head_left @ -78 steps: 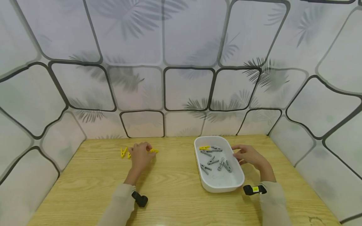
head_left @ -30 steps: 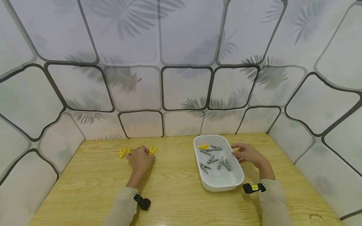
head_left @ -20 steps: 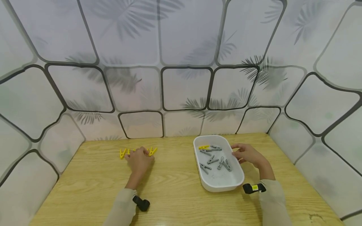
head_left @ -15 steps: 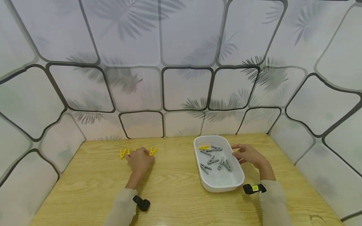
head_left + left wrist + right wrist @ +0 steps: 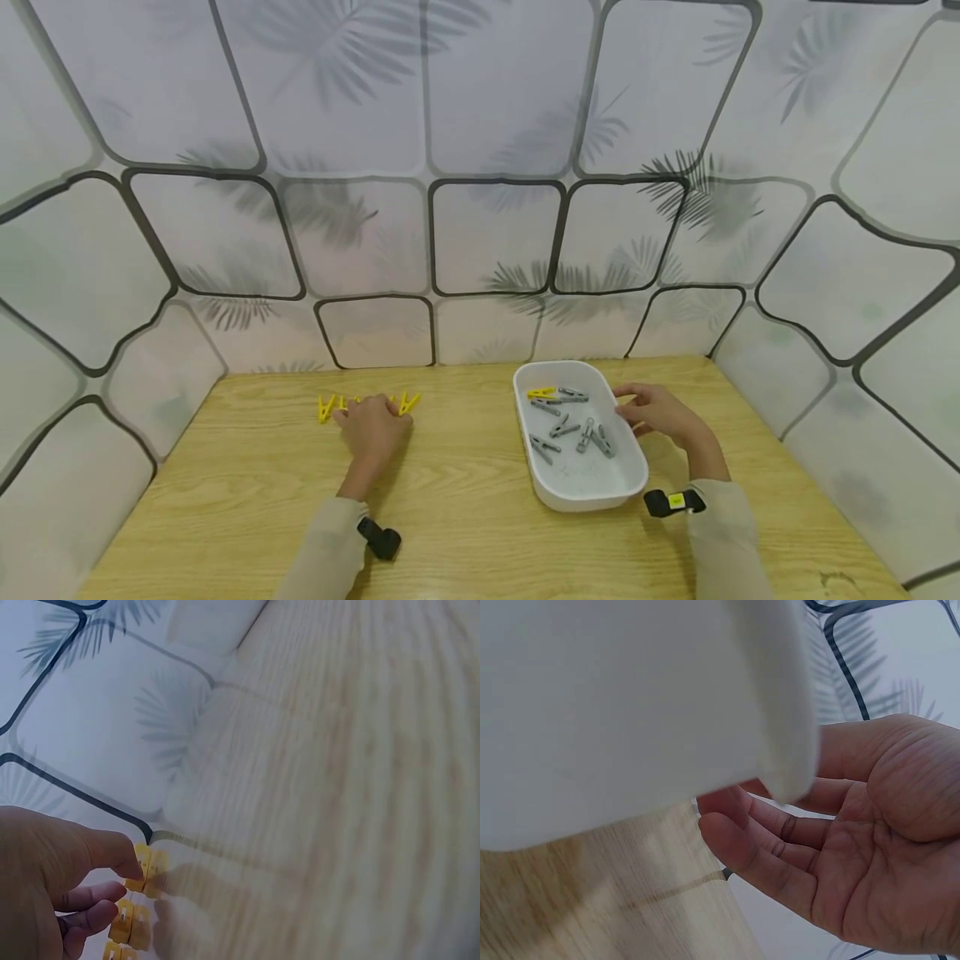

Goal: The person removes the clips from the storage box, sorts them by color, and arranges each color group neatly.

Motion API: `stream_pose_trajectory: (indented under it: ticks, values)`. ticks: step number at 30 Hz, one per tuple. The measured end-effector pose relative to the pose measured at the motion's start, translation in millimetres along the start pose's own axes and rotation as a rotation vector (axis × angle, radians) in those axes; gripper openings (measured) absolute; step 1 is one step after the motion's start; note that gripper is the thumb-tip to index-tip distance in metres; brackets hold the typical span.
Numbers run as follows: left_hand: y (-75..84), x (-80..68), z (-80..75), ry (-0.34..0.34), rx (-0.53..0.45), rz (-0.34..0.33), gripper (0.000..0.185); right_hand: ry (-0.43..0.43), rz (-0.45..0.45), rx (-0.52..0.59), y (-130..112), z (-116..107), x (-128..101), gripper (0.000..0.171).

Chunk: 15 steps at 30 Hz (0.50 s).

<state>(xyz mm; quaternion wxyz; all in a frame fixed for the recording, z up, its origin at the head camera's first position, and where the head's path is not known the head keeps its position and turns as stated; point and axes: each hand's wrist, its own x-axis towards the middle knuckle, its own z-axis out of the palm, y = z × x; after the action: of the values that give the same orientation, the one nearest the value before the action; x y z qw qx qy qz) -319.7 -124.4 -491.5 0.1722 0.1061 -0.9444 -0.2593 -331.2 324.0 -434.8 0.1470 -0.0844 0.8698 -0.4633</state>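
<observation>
At the person's eleven o'clock on a wood-grain table, the left hand bends over a row of yellow clothespins, touching the end one; whether it grips cannot be told. Toward one o'clock, the right hand holds the white plastic tray at its two o'clock edge. The yellow line-up looks nearly complete: one yellow straggler seems left, around the tray's ten-thirty, among several gray clothespins.
</observation>
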Motion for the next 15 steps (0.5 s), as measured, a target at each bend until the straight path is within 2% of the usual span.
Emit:
stream_pose_trajectory:
  ticks: [7, 15]
  values:
    - [0.9, -1.3, -0.9, -0.033, 0.054, -0.033, 0.031, 0.002, -0.003, 0.000, -0.9, -1.0, -0.7, 0.049]
    - [2.4, -4.9, -3.3, -0.027, 0.042, -0.019, 0.033, 0.002, 0.001, 0.010, 0.3, -0.2, 0.1, 0.048]
